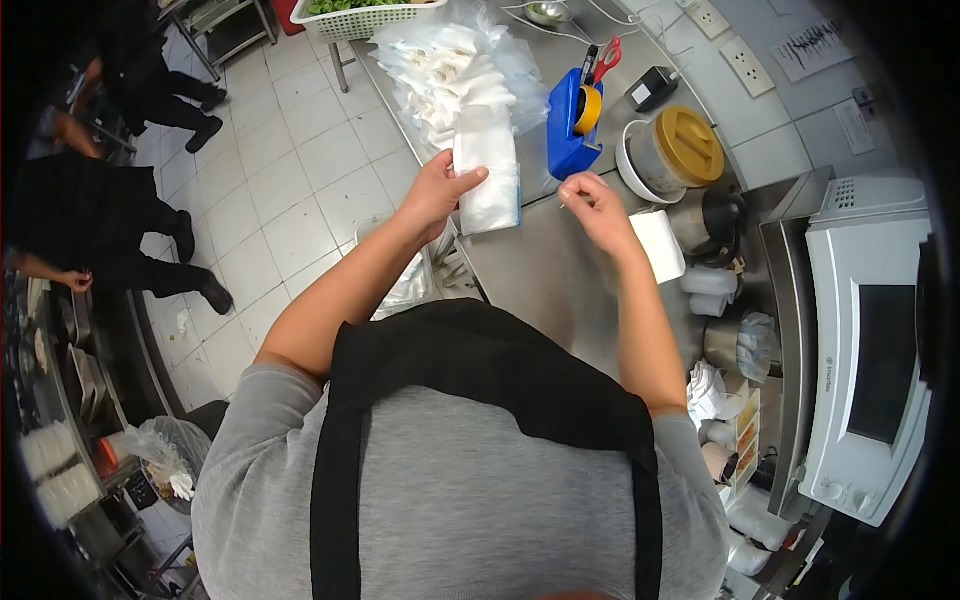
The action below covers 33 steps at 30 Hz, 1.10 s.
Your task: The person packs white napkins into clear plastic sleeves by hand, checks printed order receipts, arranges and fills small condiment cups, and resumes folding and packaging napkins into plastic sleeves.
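My left hand (436, 198) grips a folded white plastic bag bundle (488, 165), with the thumb lying across its face. Blue shows along the bundle's lower right edge. To the right, my right hand (600, 214) is closed, its thumb and fingertips pinched together just below a blue tape dispenser (563, 150). Whatever sits in that pinch is too small to name. A roll of yellow tape (588, 110) is seated in the dispenser. Beyond my left hand lies a loose pile of white plastic bags (440, 75) on the steel table (530, 290).
Red-handled scissors (607, 60) stand behind the dispenser. Right of it are a tub with a yellow lid (690, 145), a black adapter (654, 90) and a white microwave (865, 350). A green-filled white basket (345, 22) is at the far left. Two people in dark clothes stand on the tiled floor (270, 190).
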### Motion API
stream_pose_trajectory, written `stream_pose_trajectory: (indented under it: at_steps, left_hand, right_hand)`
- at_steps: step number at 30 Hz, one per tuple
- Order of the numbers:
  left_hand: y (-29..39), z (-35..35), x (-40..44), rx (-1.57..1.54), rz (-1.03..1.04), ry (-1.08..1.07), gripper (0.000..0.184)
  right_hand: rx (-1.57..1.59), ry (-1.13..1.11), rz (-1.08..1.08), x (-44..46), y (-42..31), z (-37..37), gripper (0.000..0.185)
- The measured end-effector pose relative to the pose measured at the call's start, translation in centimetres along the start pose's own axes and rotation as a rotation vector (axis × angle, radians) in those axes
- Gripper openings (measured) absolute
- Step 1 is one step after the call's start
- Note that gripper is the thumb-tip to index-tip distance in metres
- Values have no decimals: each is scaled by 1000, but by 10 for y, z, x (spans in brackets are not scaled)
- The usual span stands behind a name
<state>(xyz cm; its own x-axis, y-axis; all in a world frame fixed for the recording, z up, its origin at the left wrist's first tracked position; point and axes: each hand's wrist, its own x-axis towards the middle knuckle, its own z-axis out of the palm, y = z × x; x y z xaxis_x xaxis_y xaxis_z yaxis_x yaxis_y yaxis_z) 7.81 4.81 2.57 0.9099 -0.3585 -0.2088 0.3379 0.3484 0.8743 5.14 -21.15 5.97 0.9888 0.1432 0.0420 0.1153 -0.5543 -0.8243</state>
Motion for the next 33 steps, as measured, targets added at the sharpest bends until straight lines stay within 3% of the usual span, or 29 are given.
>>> stream_pose_trajectory:
  at_steps: [4, 7, 10, 16, 22, 25, 29, 33]
  left_hand:
    - [-5, 10, -4, 7, 52, -23, 46]
    - [2, 18, -13, 27, 58, -26, 41]
    - [4, 26, -24, -12, 72, -88, 40]
    - [4, 27, -38, -22, 73, -160, 39]
    - [0, 30, -42, -40, 102, 39, 38]
    - [-2, 33, -44, -33, 115, 70, 38]
    - [-1, 46, -53, 5, 89, 20, 38]
    - [-10, 39, -49, -78, 59, -121, 35]
  right_hand:
    - [-296, -83, -329, -16, -74, 2, 18]
    - [-516, -81, -442, -15, -90, 8, 23]
    - [-738, -76, -332, -8, -90, 15, 29]
    - [-778, -44, -108, 0, -75, 22, 42]
    - [-264, 431, -128, -37, -68, 35, 28]
    - [-14, 496, -222, -56, -63, 68, 26]
    - [83, 478, -21, -53, -51, 85, 29]
    - [813, 188, 257, -52, -41, 73, 32]
